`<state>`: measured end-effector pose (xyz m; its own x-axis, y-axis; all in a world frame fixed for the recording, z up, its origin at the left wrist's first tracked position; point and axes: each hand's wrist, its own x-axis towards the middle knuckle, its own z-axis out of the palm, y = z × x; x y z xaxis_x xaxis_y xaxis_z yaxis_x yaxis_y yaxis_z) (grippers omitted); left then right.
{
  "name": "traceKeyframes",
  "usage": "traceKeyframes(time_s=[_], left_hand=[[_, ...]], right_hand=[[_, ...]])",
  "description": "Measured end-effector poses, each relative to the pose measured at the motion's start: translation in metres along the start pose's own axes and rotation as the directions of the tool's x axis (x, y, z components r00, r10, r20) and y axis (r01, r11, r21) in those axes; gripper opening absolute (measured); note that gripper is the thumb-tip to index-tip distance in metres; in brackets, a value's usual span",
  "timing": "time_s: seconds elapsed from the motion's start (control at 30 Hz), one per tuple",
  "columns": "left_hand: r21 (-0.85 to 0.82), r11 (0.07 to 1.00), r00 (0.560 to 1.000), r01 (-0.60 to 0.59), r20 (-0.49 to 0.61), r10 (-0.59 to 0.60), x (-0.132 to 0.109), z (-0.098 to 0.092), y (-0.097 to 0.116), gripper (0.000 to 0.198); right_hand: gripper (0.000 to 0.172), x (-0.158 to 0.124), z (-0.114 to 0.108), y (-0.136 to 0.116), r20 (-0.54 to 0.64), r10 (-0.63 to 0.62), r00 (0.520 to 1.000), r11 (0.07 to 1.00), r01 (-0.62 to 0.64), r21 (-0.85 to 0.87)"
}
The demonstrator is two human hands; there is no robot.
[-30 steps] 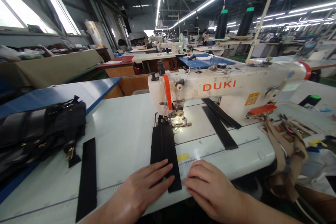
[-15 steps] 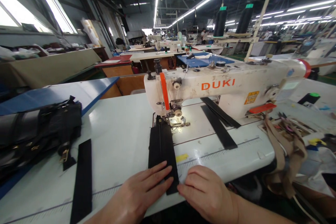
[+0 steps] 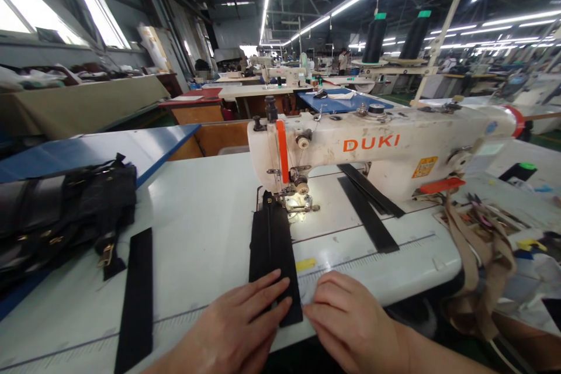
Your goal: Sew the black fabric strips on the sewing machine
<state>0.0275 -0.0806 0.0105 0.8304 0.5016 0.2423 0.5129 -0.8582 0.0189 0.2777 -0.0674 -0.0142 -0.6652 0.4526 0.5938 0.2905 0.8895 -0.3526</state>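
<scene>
A left hand (image 3: 235, 321) now shows its thumb side dropped below the outstretched fingers, toward the worktop's (image 3: 197, 234) front edge, as the right hand (image 3: 350, 312) sits marginally farther right than a half-second earlier.

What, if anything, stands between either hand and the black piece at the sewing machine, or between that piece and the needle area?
Nothing visible: the left hand lies on the black piece, the right hand is beside its edge, and the piece's far end reaches the needle area.
</scene>
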Motion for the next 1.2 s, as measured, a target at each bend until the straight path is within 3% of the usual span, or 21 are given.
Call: traceKeyframes(time_s=[0.2, 0.3, 0.47, 0.8, 1.07, 1.2], left_hand=[[0.088, 0.996, 0.994, 0.006, -0.114, 0.004, 0.009, 0.002, 0.01, 0.027], [0.15, 0.989, 0.99, -0.01, -0.14, 0.031, 0.011, 0.008, 0.012, 0.028], [0.2, 0.977, 0.983, -0.075, -0.152, 0.107, 0.009, 0.013, 0.013, 0.033], [0.219, 0.97, 0.983, -0.109, -0.122, 0.138, 0.007, 0.025, 0.013, 0.033], [0.177, 0.983, 0.983, -0.045, -0.168, 0.075, 0.016, 0.007, 0.019, 0.027], [0.197, 0.98, 0.969, -0.024, -0.238, 0.071, 0.017, 0.011, 0.017, 0.03]], right_hand=[[0.017, 0.003, -0.003, 0.005, 0.091, 0.133, 0.987, 0.991, -0.134, 0.004], [0.017, 0.005, -0.002, 0.005, 0.129, 0.154, 0.98, 0.988, -0.154, -0.012], [0.018, 0.006, -0.002, 0.006, 0.127, 0.134, 0.983, 0.991, -0.136, 0.009], [0.015, 0.006, -0.003, 0.009, 0.119, 0.099, 0.988, 0.993, -0.106, 0.05], [0.024, 0.012, -0.006, 0.008, 0.148, 0.016, 0.989, 0.999, -0.011, -0.036], [0.024, 0.012, -0.003, 0.011, 0.174, -0.015, 0.985, 0.996, 0.031, -0.088]])
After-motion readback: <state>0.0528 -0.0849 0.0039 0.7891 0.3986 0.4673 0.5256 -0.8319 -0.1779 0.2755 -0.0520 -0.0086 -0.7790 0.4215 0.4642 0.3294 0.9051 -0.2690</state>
